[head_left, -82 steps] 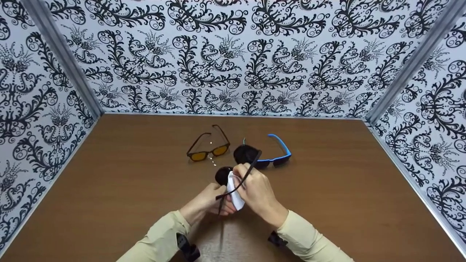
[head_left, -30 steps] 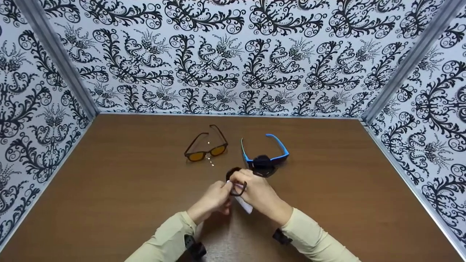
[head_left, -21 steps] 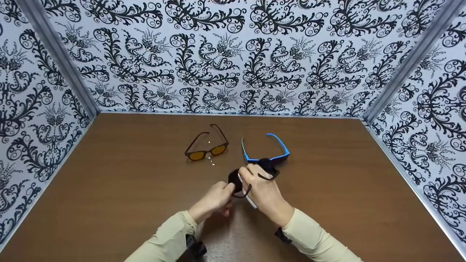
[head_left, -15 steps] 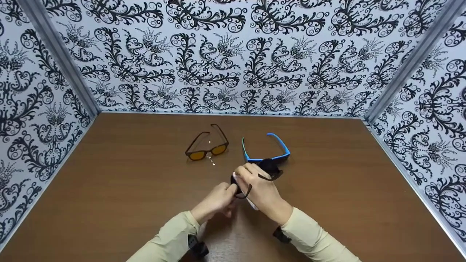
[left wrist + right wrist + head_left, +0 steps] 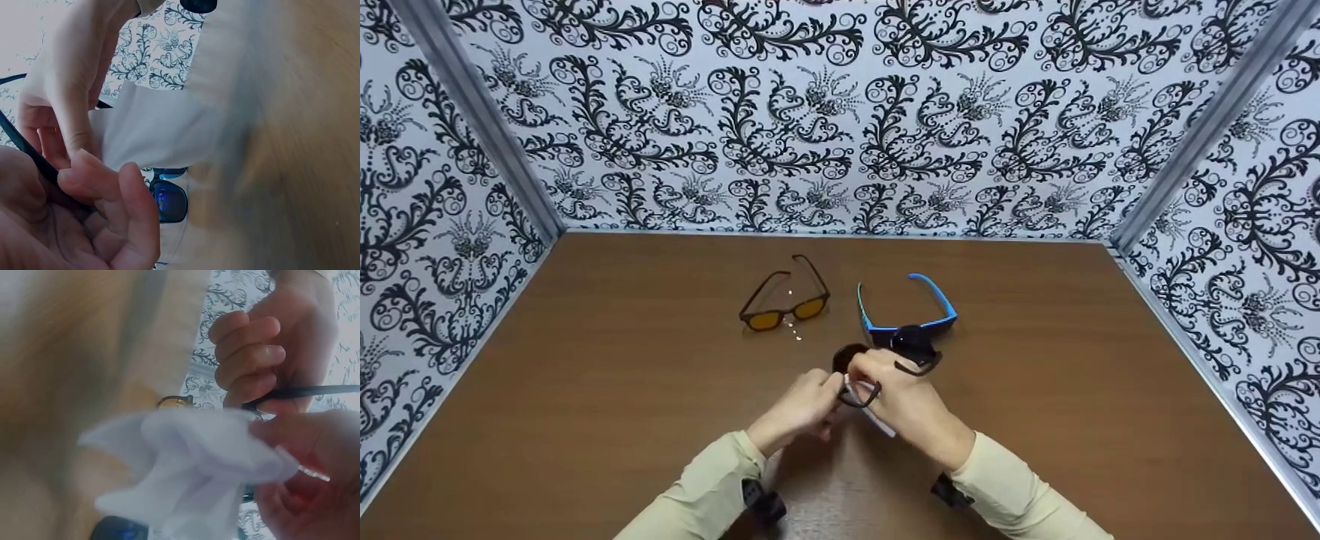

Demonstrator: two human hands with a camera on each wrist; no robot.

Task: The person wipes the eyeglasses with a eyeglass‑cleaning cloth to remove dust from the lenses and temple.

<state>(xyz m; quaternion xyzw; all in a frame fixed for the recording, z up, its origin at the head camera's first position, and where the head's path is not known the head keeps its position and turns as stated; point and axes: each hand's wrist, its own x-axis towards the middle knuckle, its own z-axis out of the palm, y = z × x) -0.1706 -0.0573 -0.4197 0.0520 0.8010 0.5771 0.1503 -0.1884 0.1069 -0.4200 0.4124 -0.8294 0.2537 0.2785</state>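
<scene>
Black sunglasses [image 5: 913,342] are held over the table between both hands, one dark lens on each side of the right hand's fingers. My left hand [image 5: 801,406] grips the frame near its left end with curled fingers. With fingers and thumb, my right hand [image 5: 911,401] pinches a white cloth [image 5: 879,421] at the left lens. The cloth [image 5: 185,455] hangs in loose folds in the right wrist view. In the left wrist view a dark temple arm [image 5: 34,154] runs into the left palm. Fingers hide most of the left lens and the cloth's contact with it.
Amber-lens glasses [image 5: 766,321] stand with arms unfolded on the brown table [image 5: 645,337], behind the hands. Blue-framed sunglasses [image 5: 937,296] lie to their right, partly behind the held pair. Small bright spots show near the amber glasses. Patterned walls [image 5: 840,135] enclose the table's back and sides.
The held sunglasses have turned, their arms now nearer the right hand, and that hand has shifted slightly over the left lens with the cloth. The glasses on the table stay put.
</scene>
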